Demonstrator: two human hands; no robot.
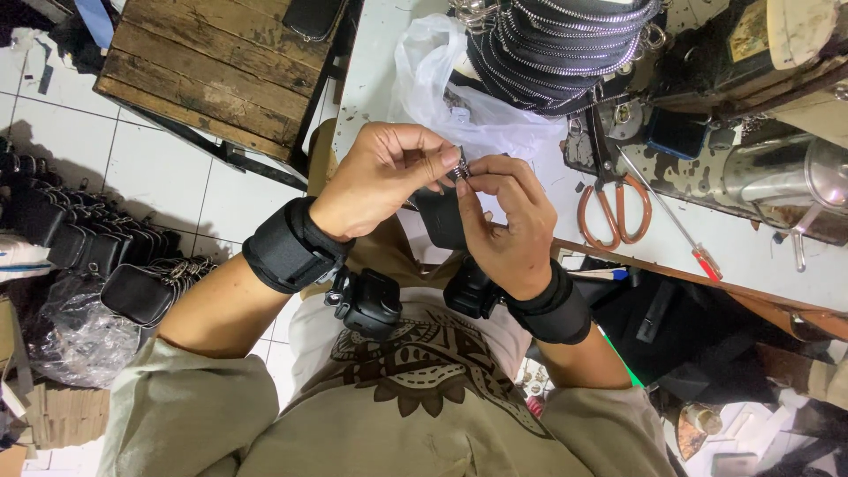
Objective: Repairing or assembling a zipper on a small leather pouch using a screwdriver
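Left hand (380,181) and right hand (503,225) fingers pinched small metal clip (461,170) together over worktop (380,79) edge; scissors (614,208) lay at 3 o'clock, apart

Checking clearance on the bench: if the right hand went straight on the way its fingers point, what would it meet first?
The right hand points up and left at the small metal piece it pinches, and beyond it the left hand. Depth looks shared.
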